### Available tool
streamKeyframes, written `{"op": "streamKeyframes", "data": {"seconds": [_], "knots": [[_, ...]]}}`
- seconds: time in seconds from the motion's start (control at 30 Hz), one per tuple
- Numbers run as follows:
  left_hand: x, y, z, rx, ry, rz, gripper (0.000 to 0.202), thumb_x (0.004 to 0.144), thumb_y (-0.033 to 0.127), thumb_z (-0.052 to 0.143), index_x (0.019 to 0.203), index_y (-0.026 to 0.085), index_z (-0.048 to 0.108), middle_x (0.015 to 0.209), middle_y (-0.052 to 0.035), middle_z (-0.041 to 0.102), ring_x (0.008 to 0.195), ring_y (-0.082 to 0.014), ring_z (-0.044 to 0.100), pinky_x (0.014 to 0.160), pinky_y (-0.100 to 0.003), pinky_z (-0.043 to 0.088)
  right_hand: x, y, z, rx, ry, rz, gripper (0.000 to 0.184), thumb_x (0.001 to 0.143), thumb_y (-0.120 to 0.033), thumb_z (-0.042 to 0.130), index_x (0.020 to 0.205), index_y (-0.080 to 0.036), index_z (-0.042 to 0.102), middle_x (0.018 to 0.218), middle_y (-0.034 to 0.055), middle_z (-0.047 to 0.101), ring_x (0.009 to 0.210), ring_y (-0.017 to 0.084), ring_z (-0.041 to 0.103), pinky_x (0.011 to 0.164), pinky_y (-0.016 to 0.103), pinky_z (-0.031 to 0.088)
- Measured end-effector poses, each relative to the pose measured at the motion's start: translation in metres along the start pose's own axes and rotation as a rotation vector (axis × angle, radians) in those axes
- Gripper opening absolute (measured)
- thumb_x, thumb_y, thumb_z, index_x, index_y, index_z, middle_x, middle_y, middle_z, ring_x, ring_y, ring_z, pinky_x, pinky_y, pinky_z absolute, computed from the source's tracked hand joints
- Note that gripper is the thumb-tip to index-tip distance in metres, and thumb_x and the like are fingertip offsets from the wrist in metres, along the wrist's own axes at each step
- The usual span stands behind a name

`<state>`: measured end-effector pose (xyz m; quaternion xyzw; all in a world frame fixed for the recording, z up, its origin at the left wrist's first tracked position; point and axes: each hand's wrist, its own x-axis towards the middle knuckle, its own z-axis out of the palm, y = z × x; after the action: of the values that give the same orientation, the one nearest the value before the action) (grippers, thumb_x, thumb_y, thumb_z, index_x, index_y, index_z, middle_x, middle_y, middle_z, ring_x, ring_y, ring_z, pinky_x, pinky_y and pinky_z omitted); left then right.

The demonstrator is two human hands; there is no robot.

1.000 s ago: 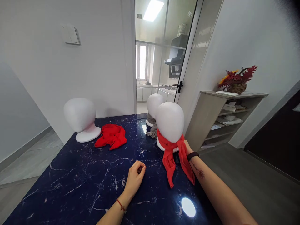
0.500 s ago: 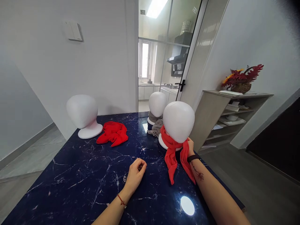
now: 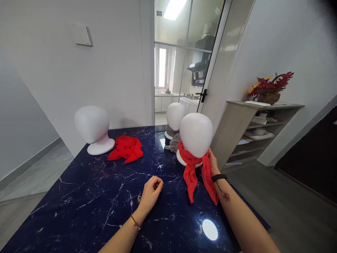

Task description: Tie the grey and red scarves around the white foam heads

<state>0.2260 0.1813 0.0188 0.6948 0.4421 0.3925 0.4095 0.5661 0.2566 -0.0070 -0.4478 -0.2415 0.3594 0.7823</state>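
Observation:
A white foam mannequin head (image 3: pixel 196 134) stands on the dark blue marble table (image 3: pixel 86 196), with a red scarf (image 3: pixel 195 171) tied round its neck and two tails hanging forward. My right hand (image 3: pixel 212 162) is against the head's right side at the neck, fingers mostly hidden behind scarf and head. My left hand (image 3: pixel 152 192) rests on the table in a loose fist, holding nothing I can see. A second red scarf (image 3: pixel 126 149) lies crumpled beside another white head (image 3: pixel 92 127) at the far left. A third head (image 3: pixel 175 116) with a grey scarf (image 3: pixel 173 142) stands behind.
The table's right edge runs close to my right forearm. A wooden shelf (image 3: pixel 244 123) with a flower basket (image 3: pixel 268 92) stands to the right. A glass door (image 3: pixel 207 70) and kitchen lie beyond the table. A ceiling light reflects on the tabletop.
The near head with the red scarf has shifted slightly with my right hand at its neck. My left hand has stayed in its loose fist on the table.

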Motion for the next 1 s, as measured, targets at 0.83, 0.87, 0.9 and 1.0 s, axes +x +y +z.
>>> {"op": "streamKeyframes", "data": {"seconds": [0.83, 0.87, 0.9, 1.0], "knots": [[0.005, -0.011, 0.004, -0.075, 0.093, 0.033, 0.013, 0.076, 0.027, 0.053, 0.069, 0.017, 0.058, 0.069, 0.0009, 0.054, 0.061, -0.011, 0.048, 0.058, -0.023, 0.037, -0.118, -0.039, 0.075, -0.819, 0.033, -0.971, 0.022, 0.087, -0.035, 0.046, 0.083, -0.017, 0.057, 0.08, 0.0043, 0.061, 0.077, 0.017, 0.055, 0.075, 0.032, 0.042], [0.005, -0.012, 0.004, -0.086, 0.099, 0.031, 0.012, 0.076, 0.027, 0.053, 0.07, 0.017, 0.058, 0.07, 0.0008, 0.054, 0.062, -0.0111, 0.048, 0.059, -0.023, 0.037, -0.134, -0.031, 0.088, -0.897, -0.197, -1.036, 0.016, 0.087, -0.029, 0.047, 0.085, -0.018, 0.058, 0.081, 0.0037, 0.062, 0.079, 0.017, 0.056, 0.08, 0.034, 0.042], [0.005, -0.014, 0.003, -0.099, 0.104, 0.028, 0.012, 0.076, 0.026, 0.053, 0.07, 0.017, 0.058, 0.07, 0.0006, 0.055, 0.063, -0.0113, 0.049, 0.06, -0.023, 0.038, -0.148, -0.025, 0.098, -0.965, -0.415, -1.094, 0.012, 0.087, -0.024, 0.047, 0.088, -0.019, 0.059, 0.084, 0.0028, 0.064, 0.082, 0.016, 0.057, 0.086, 0.035, 0.04], [0.005, -0.016, 0.001, -0.132, 0.112, 0.012, 0.011, 0.075, 0.027, 0.054, 0.072, 0.017, 0.058, 0.07, 0.0006, 0.055, 0.064, -0.0116, 0.05, 0.06, -0.024, 0.039, -0.165, -0.015, 0.111, -1.064, -0.623, -1.18, 0.018, 0.085, -0.018, 0.047, 0.099, -0.022, 0.057, 0.096, 0.0029, 0.064, 0.094, 0.017, 0.057, 0.099, 0.04, 0.032]]}}
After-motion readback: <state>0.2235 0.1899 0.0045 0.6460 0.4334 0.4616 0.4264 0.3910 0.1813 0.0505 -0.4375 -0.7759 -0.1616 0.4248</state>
